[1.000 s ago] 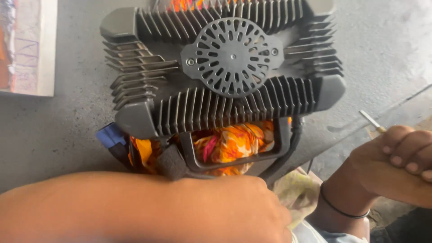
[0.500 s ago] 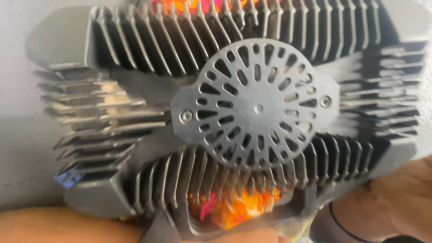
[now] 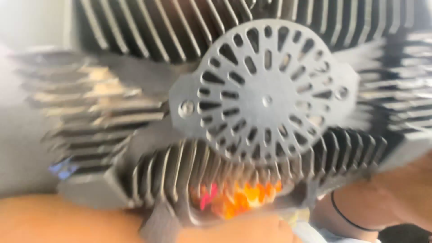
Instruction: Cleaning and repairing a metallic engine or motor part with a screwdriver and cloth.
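In the head view, a grey finned metal housing point(image 3: 252, 112) fills almost the whole picture, blurred with motion, much larger and nearer than half a second ago and far larger than a second ago, when its full outline and the grey surface point(image 3: 27, 148) under it could be seen. A round slotted cover plate point(image 3: 265, 96) sits at its middle, held by a screw point(image 3: 186, 108) on its left side and another on its right. Rows of cooling fins run out from the plate on all sides. Below the lower fins an orange and pink cloth point(image 3: 238, 202) shows through the gaps. The left hand point(image 3: 234, 229) lies along the bottom edge with its forearm, pressed against the housing's dark bracket point(image 3: 157, 220); how far its fingers are closed cannot be told. The right hand point(image 3: 405, 189) is at the lower right behind the housing's corner, a thin black band point(image 3: 348, 218) round its wrist; its fingers are hidden, so its grip cannot be told.
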